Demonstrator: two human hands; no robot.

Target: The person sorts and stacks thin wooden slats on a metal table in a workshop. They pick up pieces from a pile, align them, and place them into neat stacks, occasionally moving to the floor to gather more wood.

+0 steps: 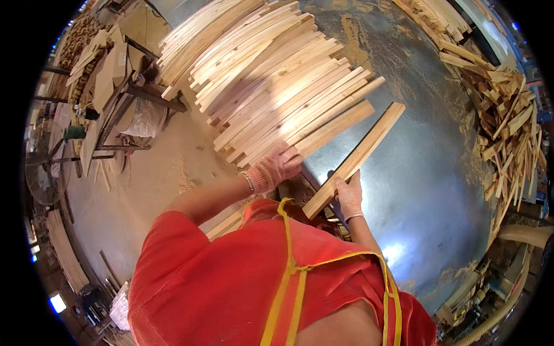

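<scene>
My right hand [350, 196], in a pale work glove, is closed round a wooden strip [359, 155] that slants over the metal table's near edge. The strip lies apart from the others, its far end pointing up and to the right. Gloved too, my left hand [275, 167] rests with its fingers curled over the near end of another wooden strip [334, 128], the nearest one of a broad row. Beyond it, many pale wooden strips [277, 86] lie side by side across the table. The glove hides the near end of the strip under my left hand.
The grey metal table [421, 190] is dusted with sawdust. Along its right side lies a heap of wood offcuts [508, 132]. A metal-framed stand [138, 95] with boards and a plastic bag is at the far left, near a fan [46, 179]. A hose [496, 317] curves at the lower right.
</scene>
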